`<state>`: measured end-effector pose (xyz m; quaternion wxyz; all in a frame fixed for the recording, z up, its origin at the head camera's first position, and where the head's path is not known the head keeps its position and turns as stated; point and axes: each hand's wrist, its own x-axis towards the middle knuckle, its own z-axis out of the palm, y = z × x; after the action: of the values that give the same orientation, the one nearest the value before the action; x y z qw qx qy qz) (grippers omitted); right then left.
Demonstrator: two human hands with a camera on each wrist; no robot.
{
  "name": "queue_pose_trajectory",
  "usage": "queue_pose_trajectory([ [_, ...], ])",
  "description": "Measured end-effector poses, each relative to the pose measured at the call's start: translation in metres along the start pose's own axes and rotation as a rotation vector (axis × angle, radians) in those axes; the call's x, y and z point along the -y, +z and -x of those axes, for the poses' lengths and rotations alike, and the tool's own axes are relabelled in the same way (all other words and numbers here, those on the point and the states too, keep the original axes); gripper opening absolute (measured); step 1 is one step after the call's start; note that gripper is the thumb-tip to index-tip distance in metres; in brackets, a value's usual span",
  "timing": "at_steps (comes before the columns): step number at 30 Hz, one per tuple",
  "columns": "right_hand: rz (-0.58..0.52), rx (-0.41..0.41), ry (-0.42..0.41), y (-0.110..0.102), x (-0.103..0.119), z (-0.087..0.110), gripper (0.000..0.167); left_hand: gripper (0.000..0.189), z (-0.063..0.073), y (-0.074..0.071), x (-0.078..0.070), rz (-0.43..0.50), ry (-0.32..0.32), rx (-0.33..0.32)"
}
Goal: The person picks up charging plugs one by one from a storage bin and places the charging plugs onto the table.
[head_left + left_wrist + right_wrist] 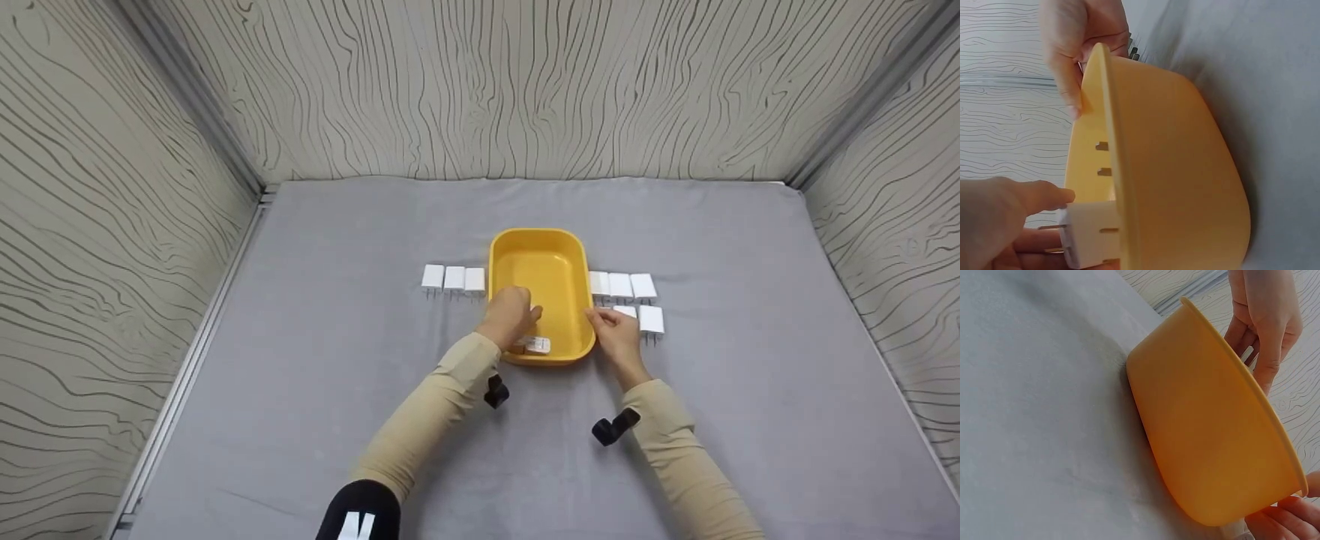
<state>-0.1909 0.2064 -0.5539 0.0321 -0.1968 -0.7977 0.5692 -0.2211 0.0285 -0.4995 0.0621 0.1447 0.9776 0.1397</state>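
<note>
A yellow plastic tub [551, 300] stands on the cloth-covered table. My left hand [508, 319] reaches over its left rim and holds a white plug-in charger [1092, 233] between thumb and fingers, metal prongs showing in the left wrist view. More prongs [1104, 171] stick up inside the tub. In the head view a white charger with a printed label [537, 345] lies at the tub's near end. My right hand [619, 335] pinches the tub's right rim, the thumb at the inner side and fingers outside, as the right wrist view shows.
White chargers [454, 278] lie in a row of three left of the tub. To its right, several more chargers [619, 285] sit in two rows, one partly behind my right hand. Patterned panels [480, 90] wall in the grey cloth [337, 300] at the back and sides.
</note>
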Motion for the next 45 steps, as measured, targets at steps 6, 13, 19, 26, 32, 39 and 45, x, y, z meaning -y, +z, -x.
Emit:
queue_pose_trajectory([
  [6,0.027,-0.017,-0.012,0.001,-0.002,-0.001,0.032,0.033,0.001,-0.003,0.005,0.044,-0.012,-0.022],
  [13,0.056,-0.021,-0.037,0.0,-0.002,-0.001,0.032,0.032,0.001,-0.006,0.012,0.073,0.045,-0.111],
  [19,0.048,-0.024,-0.044,0.001,-0.002,-0.001,0.031,0.032,0.001,-0.009,0.016,0.128,0.046,-0.135],
  [26,0.031,-0.017,-0.027,0.0,-0.001,-0.001,0.032,0.034,0.001,-0.011,0.02,0.15,0.047,-0.207],
  [32,0.029,-0.013,-0.021,0.0,0.0,0.0,0.034,0.029,0.002,-0.014,0.023,0.227,0.028,-0.237],
  [39,0.028,-0.022,-0.031,0.0,-0.001,0.0,0.033,0.026,0.001,-0.015,0.027,0.301,-0.003,-0.249],
  [45,0.031,-0.021,-0.03,0.001,-0.001,0.0,0.032,0.025,0.002,-0.012,0.031,0.309,0.008,-0.326],
])
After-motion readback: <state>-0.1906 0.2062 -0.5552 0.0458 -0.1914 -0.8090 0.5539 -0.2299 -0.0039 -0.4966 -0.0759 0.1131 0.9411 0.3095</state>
